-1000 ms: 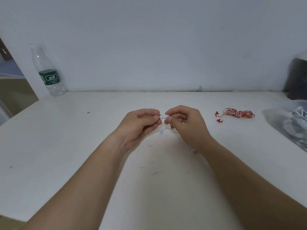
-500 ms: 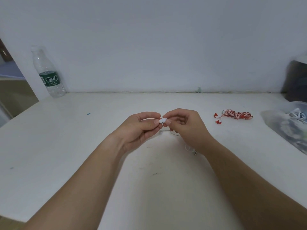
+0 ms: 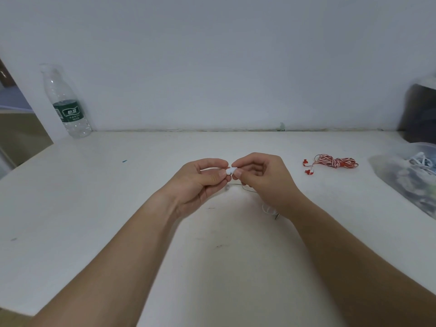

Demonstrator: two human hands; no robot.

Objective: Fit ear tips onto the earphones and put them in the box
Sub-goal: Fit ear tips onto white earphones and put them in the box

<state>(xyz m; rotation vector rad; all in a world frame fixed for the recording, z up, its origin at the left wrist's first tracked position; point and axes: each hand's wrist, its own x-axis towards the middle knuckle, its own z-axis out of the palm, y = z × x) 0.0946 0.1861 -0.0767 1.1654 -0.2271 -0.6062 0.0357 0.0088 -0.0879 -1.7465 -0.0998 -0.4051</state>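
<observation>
A white desk is filling the lower two thirds of the frame, butting against a pale wall.

Two bare forearms are reaching in from the bottom edge and meeting just above frame centre. The left hand is making a closed grip, thumb and forefinger pinching the left end of a white earphone piece. The right hand is pinching the right end in the same way, with its other fingers curled under.

At the right edge a clear plastic bag is lying on the desk, holding white cables. A dark object, blurred, is standing behind it.

In the upper left a clear plastic bottle with a green label is standing upright against the wall.

A red-and-white striped earphone bundle is lying coiled right of the hands, well apart from them.

A thin white cable is trailing below the right hand onto the desk.

The white earphone piece is being held clear above the desk, its long axis running roughly left to right across the frame. It is looking small, rounded and plain white. It is sitting directly between the two grips, touching both sets of fingertips. Which part is ear tip and which is earbud cannot be told.
</observation>
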